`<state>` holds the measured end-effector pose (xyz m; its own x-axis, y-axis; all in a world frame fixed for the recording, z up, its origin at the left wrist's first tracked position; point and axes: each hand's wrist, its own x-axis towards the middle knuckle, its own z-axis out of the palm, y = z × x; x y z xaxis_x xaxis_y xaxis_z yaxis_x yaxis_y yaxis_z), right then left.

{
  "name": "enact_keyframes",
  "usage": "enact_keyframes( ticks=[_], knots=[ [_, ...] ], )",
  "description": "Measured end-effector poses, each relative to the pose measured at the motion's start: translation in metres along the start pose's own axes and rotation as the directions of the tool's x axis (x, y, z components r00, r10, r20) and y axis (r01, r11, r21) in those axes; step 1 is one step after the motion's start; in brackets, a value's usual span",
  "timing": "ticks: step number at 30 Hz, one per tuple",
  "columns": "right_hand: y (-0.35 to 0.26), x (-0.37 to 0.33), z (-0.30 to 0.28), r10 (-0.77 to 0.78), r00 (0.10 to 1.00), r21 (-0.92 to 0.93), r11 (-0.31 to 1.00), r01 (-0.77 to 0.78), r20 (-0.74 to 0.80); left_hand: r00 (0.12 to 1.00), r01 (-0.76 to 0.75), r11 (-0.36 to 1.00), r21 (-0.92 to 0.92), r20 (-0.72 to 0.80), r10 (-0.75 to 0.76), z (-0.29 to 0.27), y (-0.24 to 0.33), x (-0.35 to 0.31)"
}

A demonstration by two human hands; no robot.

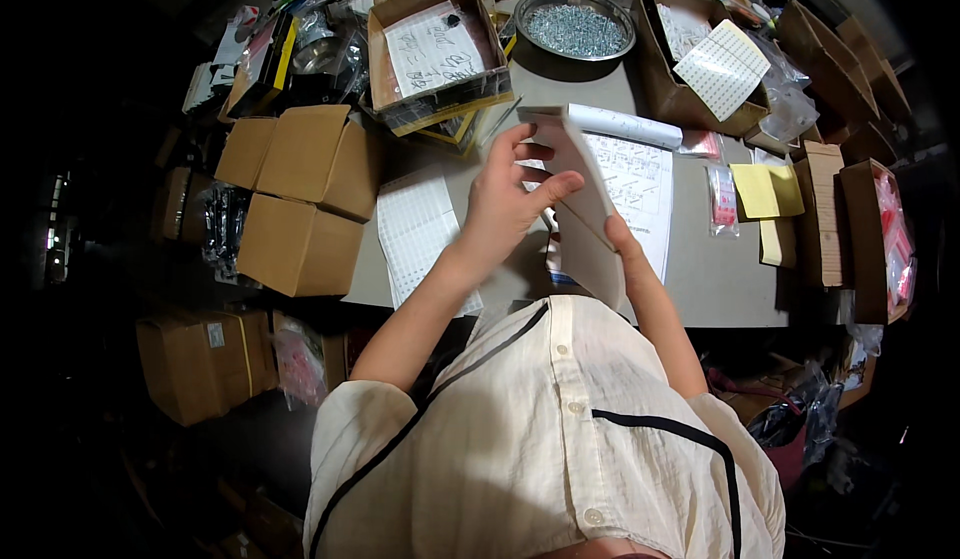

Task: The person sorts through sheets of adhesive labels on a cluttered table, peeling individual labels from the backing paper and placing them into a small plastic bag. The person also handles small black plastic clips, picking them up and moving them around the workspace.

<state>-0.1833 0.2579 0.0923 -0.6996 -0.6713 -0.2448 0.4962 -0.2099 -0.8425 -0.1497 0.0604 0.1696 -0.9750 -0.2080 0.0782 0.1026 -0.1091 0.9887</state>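
In the centre of the frame, a white pad (590,261) was held on edge, clamped between the left hand (505,197) and right hand (640,262), apparently for steadiness; to its right, printed sheets (648,191) were laid flat, probably for easy reading.

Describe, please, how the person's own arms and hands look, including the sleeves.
The left hand and the partly hidden right hand wear no gloves, and the forearms are bare. The loose cream shirt has wide sleeves ending near the elbows. Black strips run across the shirt, and pale buttons go down its front.
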Motion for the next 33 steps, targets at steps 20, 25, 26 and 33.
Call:
enact_keyframes(
  ticks=[20,25,26,33],
  knots=[
    [-0.002,0.003,0.013,-0.079,0.997,-0.133,0.988,0.078,-0.003,0.996,0.085,0.983,-0.161,-0.011,-0.088,0.000,-0.008,-0.007],
    [-0.006,0.003,0.015,-0.071,0.997,-0.089,0.994,0.067,-0.039,0.996,0.089,0.970,-0.225,0.004,-0.090,-0.003,-0.016,-0.008],
    [-0.004,0.005,0.011,-0.073,0.997,-0.104,0.992,0.069,-0.032,0.992,0.126,0.956,-0.266,0.004,-0.130,-0.003,-0.015,-0.008],
    [-0.024,-0.004,-0.028,-0.080,0.997,-0.347,0.935,0.071,-0.011,0.946,0.323,0.892,-0.317,0.106,-0.305,0.001,-0.001,0.008]
  ],
)
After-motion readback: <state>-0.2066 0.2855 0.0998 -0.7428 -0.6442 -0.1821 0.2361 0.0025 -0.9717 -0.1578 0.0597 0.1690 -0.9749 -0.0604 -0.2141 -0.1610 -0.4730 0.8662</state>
